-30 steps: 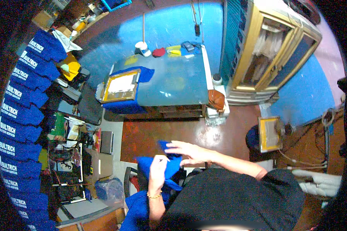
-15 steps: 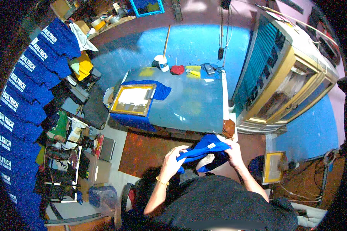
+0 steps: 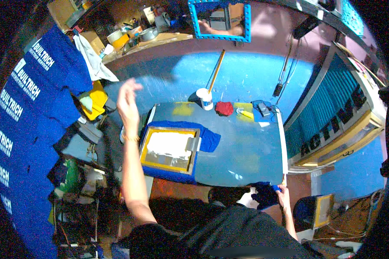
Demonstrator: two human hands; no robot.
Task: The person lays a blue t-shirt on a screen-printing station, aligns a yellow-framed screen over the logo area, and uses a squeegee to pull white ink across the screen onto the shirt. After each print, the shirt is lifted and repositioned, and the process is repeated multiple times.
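My left hand (image 3: 129,101) is raised left of the work table (image 3: 242,159), beside the hanging blue printed shirts (image 3: 60,60), its fingers loosely apart and empty. My right hand (image 3: 282,194) grips a blue garment (image 3: 267,194) just below the table's front right edge. On the table a screen-printing frame (image 3: 168,146), with a white area and yellow border, lies on another blue shirt (image 3: 207,136).
A white tub (image 3: 204,99) with a stick, a red cloth (image 3: 224,108) and yellow items (image 3: 245,114) sit at the table's back. A glass-door cabinet (image 3: 328,121) stands right, a second frame (image 3: 323,211) below it. A cluttered shelf (image 3: 147,39) runs above.
My left hand has released the blue garment and risen to the left. My right hand keeps hold of it, now farther right. The view has tilted up toward the table and shelf.
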